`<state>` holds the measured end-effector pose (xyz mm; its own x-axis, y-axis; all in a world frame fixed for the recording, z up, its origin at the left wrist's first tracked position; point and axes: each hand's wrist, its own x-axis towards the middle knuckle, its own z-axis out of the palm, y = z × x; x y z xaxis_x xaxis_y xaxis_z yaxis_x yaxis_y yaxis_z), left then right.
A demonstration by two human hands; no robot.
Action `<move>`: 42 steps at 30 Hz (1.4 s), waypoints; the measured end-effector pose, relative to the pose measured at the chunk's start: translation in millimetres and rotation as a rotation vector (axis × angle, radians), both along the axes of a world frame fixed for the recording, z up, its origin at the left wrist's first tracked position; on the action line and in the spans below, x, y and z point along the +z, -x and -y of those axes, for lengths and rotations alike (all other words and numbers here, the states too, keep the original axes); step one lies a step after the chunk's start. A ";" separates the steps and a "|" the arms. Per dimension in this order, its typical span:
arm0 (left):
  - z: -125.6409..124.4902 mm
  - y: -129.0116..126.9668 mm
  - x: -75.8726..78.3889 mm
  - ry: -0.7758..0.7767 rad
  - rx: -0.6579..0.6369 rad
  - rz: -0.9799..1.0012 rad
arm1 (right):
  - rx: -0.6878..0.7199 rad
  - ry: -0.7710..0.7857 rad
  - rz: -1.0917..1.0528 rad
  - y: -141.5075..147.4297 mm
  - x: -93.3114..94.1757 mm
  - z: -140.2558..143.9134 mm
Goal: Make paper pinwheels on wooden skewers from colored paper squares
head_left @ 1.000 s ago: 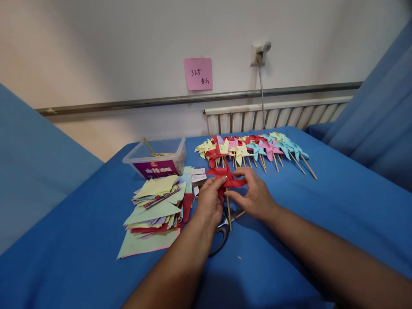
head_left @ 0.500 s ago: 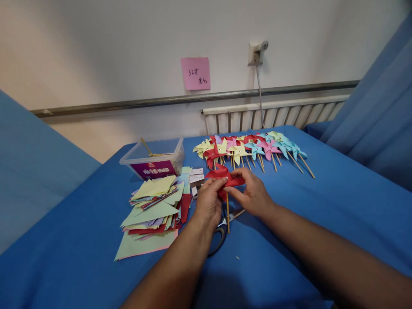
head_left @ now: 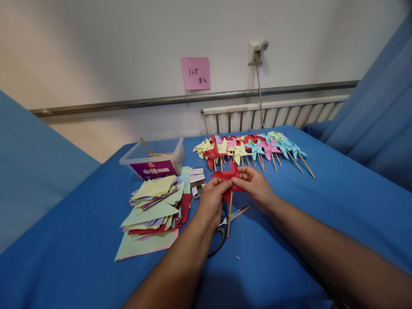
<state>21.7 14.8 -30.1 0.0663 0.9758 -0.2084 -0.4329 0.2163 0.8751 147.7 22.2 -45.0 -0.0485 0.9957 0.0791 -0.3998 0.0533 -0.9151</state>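
Observation:
A red paper pinwheel (head_left: 228, 174) on a thin wooden stick (head_left: 229, 216) is held up over the table, its blades facing me. My left hand (head_left: 212, 197) grips it from the left, thumb near its centre. From the right, my right hand (head_left: 255, 186) pinches a blade between thumb and fingers. Below, scissors (head_left: 220, 236) with dark handles lie on the blue cloth, their blades partly behind the stick. My left hand hides part of the scissors and the small boxes (head_left: 197, 176) beyond it.
Finished-looking pinwheels (head_left: 240, 151) in several colours lie in rows at the back. On the left are stacked coloured paper pieces (head_left: 151, 214) and a clear plastic bin (head_left: 154, 161) with sticks. A radiator (head_left: 277, 111) and metal rail (head_left: 161, 101) run along the wall.
Both hands have shifted slightly to the right with the pinwheel. It has turned a little, so one blade now points upward, and more of the scissor blades shows.

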 end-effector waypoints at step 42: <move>-7.3 6.1 3.9 0.038 -0.008 0.040 | 0.173 0.137 -0.128 -2.8 -4.8 -0.4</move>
